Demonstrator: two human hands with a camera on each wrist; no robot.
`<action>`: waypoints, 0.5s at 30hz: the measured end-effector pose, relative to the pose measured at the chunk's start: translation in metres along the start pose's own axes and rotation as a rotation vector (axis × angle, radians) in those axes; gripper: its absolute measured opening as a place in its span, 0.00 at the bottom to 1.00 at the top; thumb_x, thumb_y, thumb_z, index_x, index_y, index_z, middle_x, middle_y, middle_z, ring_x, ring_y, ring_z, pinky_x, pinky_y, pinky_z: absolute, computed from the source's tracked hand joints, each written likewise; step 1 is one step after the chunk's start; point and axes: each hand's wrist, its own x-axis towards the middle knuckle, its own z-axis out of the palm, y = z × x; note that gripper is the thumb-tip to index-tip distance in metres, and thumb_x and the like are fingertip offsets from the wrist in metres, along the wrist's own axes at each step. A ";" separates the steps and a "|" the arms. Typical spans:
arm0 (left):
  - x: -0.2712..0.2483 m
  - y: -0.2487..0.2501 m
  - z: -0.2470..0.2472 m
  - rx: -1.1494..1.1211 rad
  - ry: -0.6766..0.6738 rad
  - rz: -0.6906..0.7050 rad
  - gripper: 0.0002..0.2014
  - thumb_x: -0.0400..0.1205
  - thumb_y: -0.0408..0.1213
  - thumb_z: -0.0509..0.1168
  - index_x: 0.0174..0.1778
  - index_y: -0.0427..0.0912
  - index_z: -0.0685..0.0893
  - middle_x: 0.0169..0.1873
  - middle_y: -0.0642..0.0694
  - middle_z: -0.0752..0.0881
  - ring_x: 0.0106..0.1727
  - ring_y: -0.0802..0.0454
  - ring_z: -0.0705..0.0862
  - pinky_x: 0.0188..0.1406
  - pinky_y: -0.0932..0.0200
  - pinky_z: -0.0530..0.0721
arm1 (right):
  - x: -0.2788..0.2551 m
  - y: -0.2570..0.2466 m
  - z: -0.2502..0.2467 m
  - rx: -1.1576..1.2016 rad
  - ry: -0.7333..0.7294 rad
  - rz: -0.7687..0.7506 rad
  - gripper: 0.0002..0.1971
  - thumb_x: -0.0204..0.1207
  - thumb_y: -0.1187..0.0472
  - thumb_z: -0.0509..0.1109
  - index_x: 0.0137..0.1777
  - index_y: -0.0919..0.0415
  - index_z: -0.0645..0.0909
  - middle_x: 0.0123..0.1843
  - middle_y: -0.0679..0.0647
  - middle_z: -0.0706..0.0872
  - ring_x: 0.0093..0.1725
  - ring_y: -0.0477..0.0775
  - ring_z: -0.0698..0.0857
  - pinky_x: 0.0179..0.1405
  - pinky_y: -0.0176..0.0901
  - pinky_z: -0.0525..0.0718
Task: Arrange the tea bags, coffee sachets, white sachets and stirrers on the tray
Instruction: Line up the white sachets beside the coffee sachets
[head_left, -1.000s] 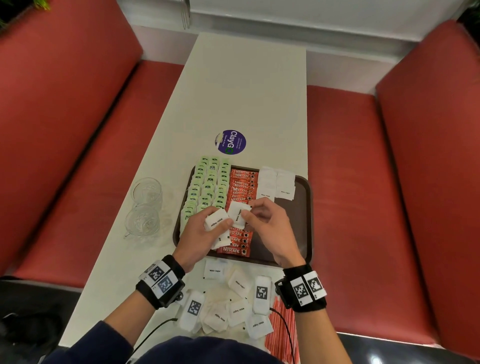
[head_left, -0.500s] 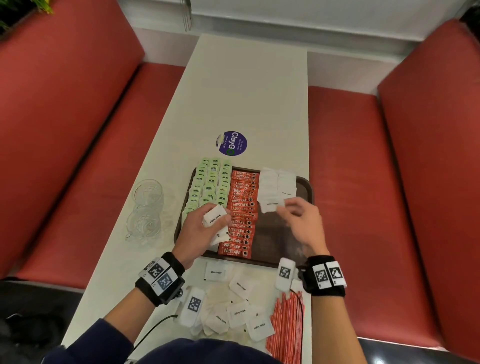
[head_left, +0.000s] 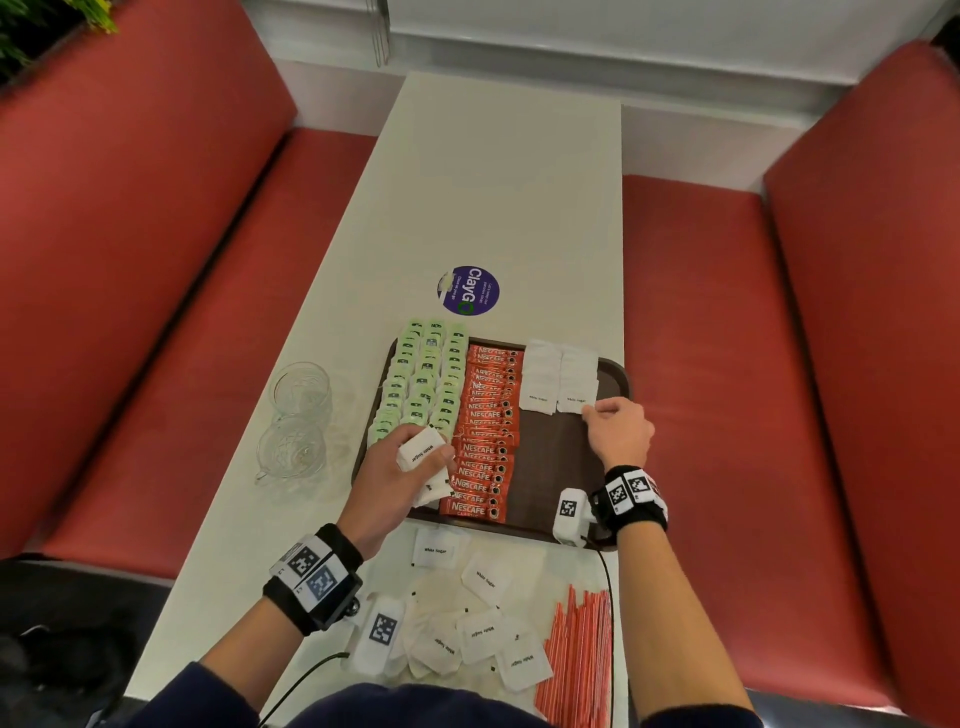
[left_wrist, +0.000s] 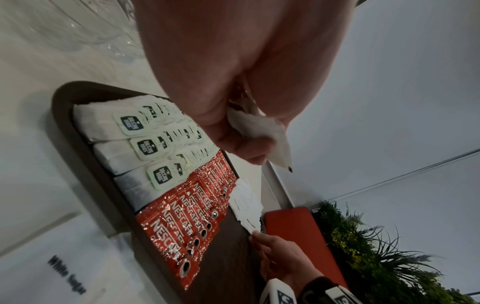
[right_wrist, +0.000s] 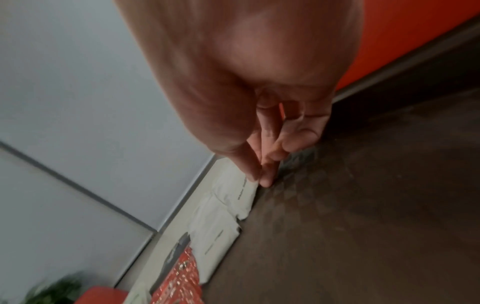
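The left hand grips a stack of white sachets over the tray, centre frame. The right hand pinches the near corner of the rightmost laid sachet. Stirrers lie on the worktop, lower right.

On the brown tray three columns of green-tagged tea bags fill the left side, overlapping from far to near; just right of them a column of red coffee sachets runs from the far rim to the near rim. Two short columns of white sachets lie at the far right of the tray. A few more white sachets are held over the tray's near left; a loose heap lies on the table near the tray, with a bundle of red stirrers at its right
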 end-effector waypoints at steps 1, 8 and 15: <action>0.000 0.000 0.000 -0.004 0.001 -0.005 0.11 0.87 0.45 0.76 0.61 0.44 0.88 0.50 0.41 0.95 0.55 0.41 0.94 0.46 0.50 0.93 | -0.004 -0.003 -0.001 -0.024 0.013 0.014 0.07 0.83 0.54 0.79 0.58 0.52 0.91 0.61 0.59 0.91 0.69 0.67 0.84 0.66 0.55 0.84; 0.001 -0.003 -0.002 -0.050 0.003 -0.039 0.21 0.80 0.54 0.78 0.63 0.46 0.89 0.54 0.40 0.94 0.56 0.43 0.94 0.45 0.53 0.92 | -0.011 -0.005 0.010 -0.135 0.086 -0.179 0.14 0.81 0.55 0.79 0.58 0.54 0.77 0.61 0.57 0.82 0.60 0.66 0.84 0.53 0.52 0.77; 0.001 -0.003 -0.001 -0.130 -0.050 -0.092 0.19 0.85 0.56 0.77 0.66 0.49 0.88 0.61 0.40 0.93 0.65 0.39 0.91 0.57 0.38 0.93 | -0.014 -0.006 0.011 -0.222 0.045 -0.284 0.15 0.83 0.52 0.80 0.64 0.55 0.82 0.71 0.59 0.82 0.70 0.67 0.79 0.53 0.50 0.76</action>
